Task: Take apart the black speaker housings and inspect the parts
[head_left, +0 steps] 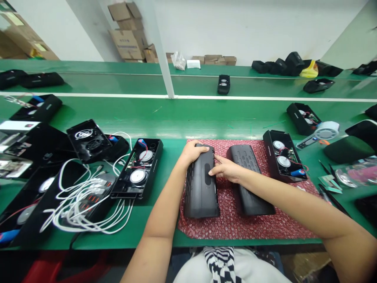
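Note:
Two long black housings lie on red bubble wrap (229,230). My left hand (193,152) is wrapped round the far end of the left housing (202,192). On the same housing's right side, my right hand (225,169) pinches the edge, its thumb on the top face near an oval panel. The right housing (253,196), with a pattern of slots on top, lies beneath my right forearm. At the wrap's right edge sits an open black case (284,157) with two round speakers, red wires and a blue cylinder.
Left of me are another open speaker case (138,169) and a heap of white cables (88,200). A handheld fan (319,133), tweezers and a clear jar (356,173) lie at the right. Beyond runs a green surface (118,84) with more black cases.

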Demonstrator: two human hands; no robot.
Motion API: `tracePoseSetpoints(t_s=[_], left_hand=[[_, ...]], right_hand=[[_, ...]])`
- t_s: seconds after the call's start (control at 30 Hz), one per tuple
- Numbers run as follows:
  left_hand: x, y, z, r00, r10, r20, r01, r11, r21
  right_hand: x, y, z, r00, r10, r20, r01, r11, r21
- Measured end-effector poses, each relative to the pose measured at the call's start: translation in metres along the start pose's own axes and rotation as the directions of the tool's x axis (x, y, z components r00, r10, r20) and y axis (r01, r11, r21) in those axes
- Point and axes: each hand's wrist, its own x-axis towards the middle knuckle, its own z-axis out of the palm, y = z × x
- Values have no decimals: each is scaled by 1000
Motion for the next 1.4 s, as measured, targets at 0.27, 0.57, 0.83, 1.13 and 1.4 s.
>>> tracePoseSetpoints(t_s=[0.27, 0.57, 0.83, 1.13, 1.4], left_hand=[[3, -1, 0, 1000, 9, 1, -9, 1000, 29], [4, 0, 0, 1000, 2, -17, -1, 999, 35], [6, -1, 0, 999, -24, -27, 24, 999, 23], [6, 0, -1, 1000, -23, -18, 24, 1000, 5], [5, 0, 0, 999, -20, -49, 19, 1000, -12]], right_hand=[[3, 2, 2, 999, -30, 22, 30, 999, 17], [6, 3, 2, 998, -55, 24, 55, 999, -4], [11, 6, 0, 997, -76, 26, 77, 997, -33], [9, 11, -3, 982, -148, 120, 158, 984, -79], [11, 13, 0, 980, -167, 107, 173, 983, -57]])
